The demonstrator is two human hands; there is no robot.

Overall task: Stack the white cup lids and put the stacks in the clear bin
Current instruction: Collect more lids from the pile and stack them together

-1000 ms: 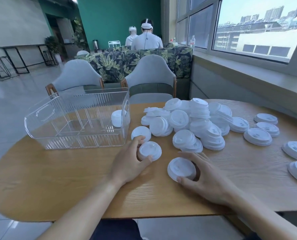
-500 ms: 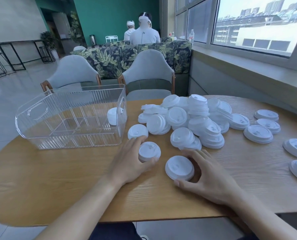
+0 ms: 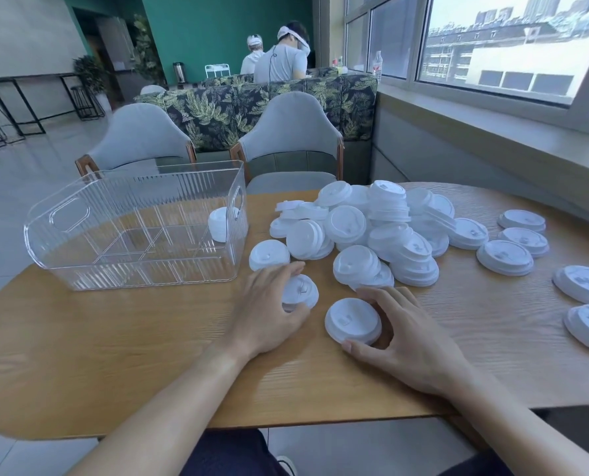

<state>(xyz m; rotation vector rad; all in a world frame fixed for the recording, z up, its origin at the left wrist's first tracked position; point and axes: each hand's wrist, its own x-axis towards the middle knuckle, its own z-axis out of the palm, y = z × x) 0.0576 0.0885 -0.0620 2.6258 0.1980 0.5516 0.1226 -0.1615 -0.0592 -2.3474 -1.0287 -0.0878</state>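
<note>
— What is the biggest thing here?
— One wooden table (image 3: pixel 114 355), carrying everything. Next, one clear bin (image 3: pixel 90 245), up and to the left of the left hand (image 3: pixel 269 314). One short stack of lids (image 3: pixel 221 224) stands on edge inside it, against the wall nearest that hand.

— And the loose lids?
— One large heap of white lids (image 3: pixel 379 231) lies just beyond both hands; too jumbled to count. Six single lids lie well off to the right of the right hand (image 3: pixel 410 338), the nearest of them (image 3: pixel 504 257) by the heap's edge. One more single lid (image 3: pixel 269 254) lies just past the left hand's fingertips.

— How do the two hands stand?
— Each holds one lid. The left hand curls over a lid (image 3: pixel 301 292) flat on the table, thumb on the near rim. The right hand pinches another lid (image 3: pixel 353 320), thumb at its near rim, fingers curved behind the far rim. The two held lids lie near each other, apart.
</note>
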